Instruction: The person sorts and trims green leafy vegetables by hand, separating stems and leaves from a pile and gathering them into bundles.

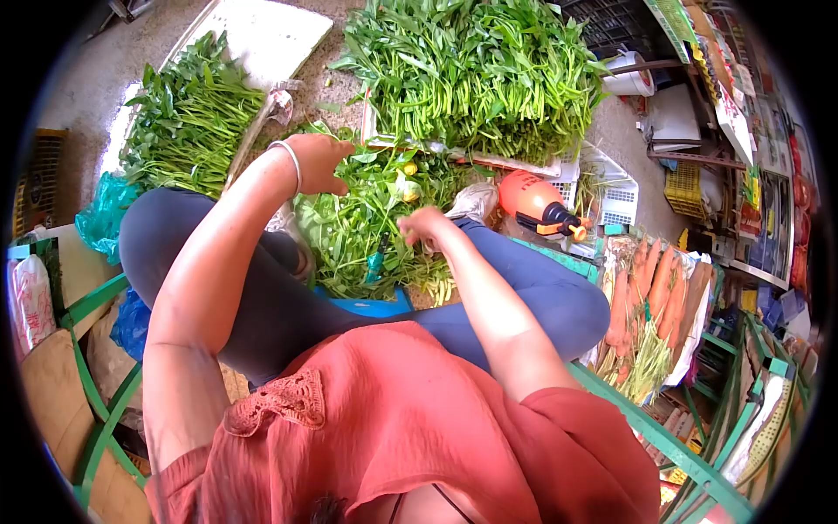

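My left hand (323, 164), with a bracelet on its wrist, is over the upper left of a loose pile of leafy greens (336, 240). Its thumb and fingers are apart and I see nothing held. At the right side of the pile is my right hand (422, 228), its fingers loosely bent and slightly apart, with nothing visible in them. Small yellow pieces (409, 168) and a pale green piece (407, 189) lie among the leaves between the hands. A teal-handled tool (374, 265) rests on the greens below them.
Stacked long-stemmed greens (471, 79) stand ahead, more greens (192, 122) at the left. An orange spray bottle (534, 199) lies right of my foot, near a white crate (615, 196). Carrots (650, 293) are at the right, beside a green metal frame (655, 437).
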A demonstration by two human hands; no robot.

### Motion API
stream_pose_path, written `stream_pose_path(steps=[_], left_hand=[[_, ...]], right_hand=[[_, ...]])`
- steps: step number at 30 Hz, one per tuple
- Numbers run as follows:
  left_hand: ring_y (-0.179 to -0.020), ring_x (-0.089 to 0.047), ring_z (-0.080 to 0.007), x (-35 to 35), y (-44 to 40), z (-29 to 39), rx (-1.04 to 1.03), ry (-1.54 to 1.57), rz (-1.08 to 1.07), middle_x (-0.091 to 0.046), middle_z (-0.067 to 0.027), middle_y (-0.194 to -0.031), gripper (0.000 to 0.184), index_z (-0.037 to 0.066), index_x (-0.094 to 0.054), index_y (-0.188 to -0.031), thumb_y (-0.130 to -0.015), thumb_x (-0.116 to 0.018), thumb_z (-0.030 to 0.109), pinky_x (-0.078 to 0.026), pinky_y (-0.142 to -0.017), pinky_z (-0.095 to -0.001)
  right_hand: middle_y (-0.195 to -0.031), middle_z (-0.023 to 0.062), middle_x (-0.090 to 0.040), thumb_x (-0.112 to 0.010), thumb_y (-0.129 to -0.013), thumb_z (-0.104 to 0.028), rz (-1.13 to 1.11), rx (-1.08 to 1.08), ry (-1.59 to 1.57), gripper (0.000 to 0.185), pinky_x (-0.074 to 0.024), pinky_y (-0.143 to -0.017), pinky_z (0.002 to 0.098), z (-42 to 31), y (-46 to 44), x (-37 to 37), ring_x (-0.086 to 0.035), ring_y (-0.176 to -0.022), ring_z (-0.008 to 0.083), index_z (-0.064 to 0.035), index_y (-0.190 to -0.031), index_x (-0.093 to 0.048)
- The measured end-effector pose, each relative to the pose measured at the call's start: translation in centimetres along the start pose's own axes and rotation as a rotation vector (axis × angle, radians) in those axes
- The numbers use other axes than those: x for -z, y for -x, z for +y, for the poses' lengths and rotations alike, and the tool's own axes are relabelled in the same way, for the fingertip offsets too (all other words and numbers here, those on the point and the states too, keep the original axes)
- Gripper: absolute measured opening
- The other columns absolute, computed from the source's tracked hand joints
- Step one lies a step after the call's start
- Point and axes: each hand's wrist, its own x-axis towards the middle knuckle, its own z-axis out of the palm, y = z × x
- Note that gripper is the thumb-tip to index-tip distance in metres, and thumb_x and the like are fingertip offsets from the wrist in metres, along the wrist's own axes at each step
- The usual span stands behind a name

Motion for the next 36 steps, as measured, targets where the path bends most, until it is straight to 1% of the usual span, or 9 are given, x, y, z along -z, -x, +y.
stream_pose_path(steps=[3, 7, 9, 13, 17, 21, 23, 28, 36], left_hand=[[-0.099, -0.052, -0.0324, -0.4, -0.8, -0.2, 0.007, -0.009, -0.067, -0.055, -0.0191, -0.105, 0.064, 0.008, -0.042, -0.122, -0.069, -0.064, 0.036, -0.041, -0.086, -0.0394], [-0.104, -0.050, -0.0333, -1.5, -2.7, -0.3, -0.023, -0.093, -0.059, -0.053, -0.0206, -0.109, 0.068, 0.005, -0.042, -0.122, -0.067, -0.065, 0.039, -0.039, -0.090, -0.0379], [-0.105, -0.049, -0.0332, -2.0, -3.3, 0.0, -0.073, -0.109, -0.060, -0.052, -0.0207, -0.111, 0.068, 0.005, -0.042, -0.122, -0.067, -0.065, 0.039, -0.037, -0.091, -0.0377], [-0.104, -0.051, -0.0305, -0.6, -6.4, 3.1, -0.073, -0.062, -0.240, -0.053, -0.0185, -0.112, 0.060, 0.005, -0.051, -0.115, -0.069, -0.065, 0.040, -0.037, -0.092, -0.0355], [-0.065, -0.058, -0.0118, -0.9, -9.1, 4.8, 0.185, 0.905, 0.222, -0.061, -0.0053, -0.081, 0.035, 0.006, -0.059, -0.105, -0.072, -0.063, 0.017, -0.049, -0.050, -0.0239], [-0.071, -0.060, -0.0186, -2.7, -13.0, 4.1, 0.235, 1.643, 0.416, -0.060, -0.0092, -0.086, 0.024, 0.002, -0.053, -0.103, -0.079, -0.052, 0.003, -0.052, -0.060, -0.0281], [-0.074, -0.060, -0.0232, -3.6, -15.3, 3.5, 0.214, 2.085, 0.444, -0.058, -0.0130, -0.090, 0.025, -0.002, -0.043, -0.107, -0.082, -0.046, -0.002, -0.053, -0.064, -0.0317], [-0.069, -0.060, -0.0233, -5.0, -19.7, 2.6, 0.328, 2.146, 0.592, -0.057, -0.0130, -0.084, 0.025, -0.003, -0.044, -0.104, -0.079, -0.045, -0.006, -0.053, -0.061, -0.0334], [-0.062, -0.060, -0.0160, -5.3, -22.8, 2.3, 0.250, 2.041, 0.665, -0.060, -0.0090, -0.079, 0.017, -0.002, -0.053, -0.093, -0.078, -0.058, 0.005, -0.052, -0.055, -0.0265]], right_hand=[[-0.060, 0.0032, -0.063, -0.059, -0.076, -0.026, 0.437, 0.168, -0.208, 0.021, -0.0429, -0.053, 0.0260, -0.1, -0.5, 0.7, -0.056, -0.053, 0.0099, -0.0059, -0.069, -0.063], [-0.062, 0.0043, -0.063, -0.058, -0.078, -0.026, 0.484, 0.296, -0.302, 0.022, -0.0407, -0.046, 0.0263, 0.4, -0.7, 0.3, -0.053, -0.047, 0.0103, -0.0042, -0.076, -0.061], [-0.065, 0.0062, -0.062, -0.056, -0.080, -0.024, 0.284, 0.171, -0.692, 0.021, -0.0347, -0.038, 0.0251, 0.0, -0.4, 0.2, -0.050, -0.045, 0.0104, -0.0040, -0.081, -0.058], [-0.069, 0.0053, -0.062, -0.055, -0.081, -0.021, 0.518, 0.328, -0.993, 0.017, -0.0356, -0.038, 0.0210, -0.9, 0.8, 2.1, -0.053, -0.048, 0.0088, -0.0042, -0.082, -0.057], [-0.062, 0.0061, -0.062, -0.058, -0.078, -0.016, 0.752, 0.497, -0.943, 0.015, -0.0447, -0.049, 0.0243, -2.3, 1.0, 6.0, -0.057, -0.051, 0.0112, -0.0016, -0.076, -0.062], [-0.067, 0.0083, -0.063, -0.061, -0.074, -0.019, 1.111, 0.550, -0.582, 0.015, -0.0464, -0.059, 0.0310, -4.2, -2.2, 10.3, -0.061, -0.060, 0.0199, -0.0053, -0.071, -0.064], [-0.070, 0.0070, -0.064, -0.066, -0.072, -0.021, 1.198, 0.598, -0.463, 0.018, -0.0454, -0.056, 0.0270, -6.4, -1.3, 11.4, -0.059, -0.059, 0.0151, -0.0048, -0.081, -0.064], [-0.064, 0.0075, -0.059, -0.065, -0.070, -0.021, 1.480, 0.590, 0.037, 0.014, -0.0461, -0.059, 0.0370, -9.8, -3.1, 13.2, -0.057, -0.060, 0.0263, -0.0075, -0.074, -0.063], [-0.063, 0.0085, -0.062, -0.063, -0.073, -0.013, 1.139, 0.515, -0.554, 0.013, -0.0465, -0.052, 0.0275, -8.6, -5.8, 13.4, -0.059, -0.056, 0.0157, -0.0003, -0.074, -0.062]])
